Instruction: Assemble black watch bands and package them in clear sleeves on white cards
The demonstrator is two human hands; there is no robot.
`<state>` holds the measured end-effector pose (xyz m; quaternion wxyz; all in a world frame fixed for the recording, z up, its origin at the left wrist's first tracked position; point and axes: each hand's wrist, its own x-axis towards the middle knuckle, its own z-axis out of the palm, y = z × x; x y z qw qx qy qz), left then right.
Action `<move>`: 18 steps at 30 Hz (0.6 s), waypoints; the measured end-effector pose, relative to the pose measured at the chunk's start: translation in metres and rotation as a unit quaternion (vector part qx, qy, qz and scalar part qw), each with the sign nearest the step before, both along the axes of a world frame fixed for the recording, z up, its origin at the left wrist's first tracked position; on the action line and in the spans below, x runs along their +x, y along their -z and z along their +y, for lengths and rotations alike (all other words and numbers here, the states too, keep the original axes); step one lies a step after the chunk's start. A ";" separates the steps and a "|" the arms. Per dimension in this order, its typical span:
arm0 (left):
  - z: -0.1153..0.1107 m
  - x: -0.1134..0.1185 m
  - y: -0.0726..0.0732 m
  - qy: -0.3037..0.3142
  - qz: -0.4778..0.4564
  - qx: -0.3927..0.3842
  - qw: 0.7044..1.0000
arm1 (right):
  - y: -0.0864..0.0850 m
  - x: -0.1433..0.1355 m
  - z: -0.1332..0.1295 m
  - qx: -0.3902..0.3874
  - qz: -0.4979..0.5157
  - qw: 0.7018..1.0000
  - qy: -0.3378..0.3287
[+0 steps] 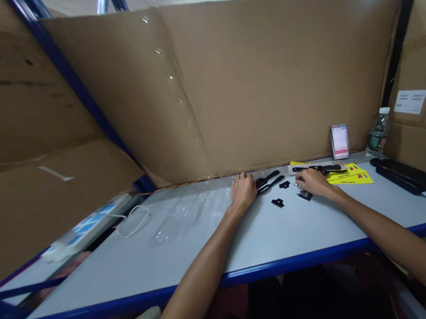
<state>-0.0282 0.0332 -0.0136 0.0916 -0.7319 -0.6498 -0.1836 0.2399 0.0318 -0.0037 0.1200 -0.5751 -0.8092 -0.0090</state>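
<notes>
Left hand is flanking black tools at three o'clock; right hand, black packet at seven. Grips are looking unclear.

Left hand, right hand apart (arms outstretched)

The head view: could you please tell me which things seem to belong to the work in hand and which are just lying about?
Likely work things, near the hands:
two long black items beside the left hand
two small black pieces
yellow cards by the right hand
clear plastic packaging

Probably just lying about:
phone
bottle
power strip
</notes>
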 end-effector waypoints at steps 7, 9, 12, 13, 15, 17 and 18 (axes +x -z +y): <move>0.013 -0.009 0.013 -0.011 0.032 -0.071 0.997 | -0.008 0.002 -0.002 0.016 0.022 0.999 0.025; 0.016 -0.007 0.015 -0.013 0.025 -0.065 0.997 | -0.014 0.005 -0.004 0.018 0.027 0.999 0.025; 0.019 -0.006 0.014 -0.018 -0.010 -0.072 0.997 | -0.023 0.016 -0.006 -0.014 0.022 1.000 0.002; 0.020 -0.005 0.013 -0.019 -0.029 -0.080 0.996 | -0.026 0.020 -0.008 -0.034 0.017 0.999 -0.011; 0.021 -0.005 0.013 -0.019 -0.064 -0.092 0.994 | -0.031 0.025 -0.011 -0.082 0.007 0.996 -0.028; 0.021 -0.004 0.014 -0.016 -0.085 -0.093 0.992 | -0.034 0.024 -0.017 -0.118 -0.009 0.993 -0.023; 0.021 -0.003 0.015 -0.017 -0.088 -0.089 0.992 | -0.036 0.022 -0.020 -0.131 -0.022 0.991 -0.015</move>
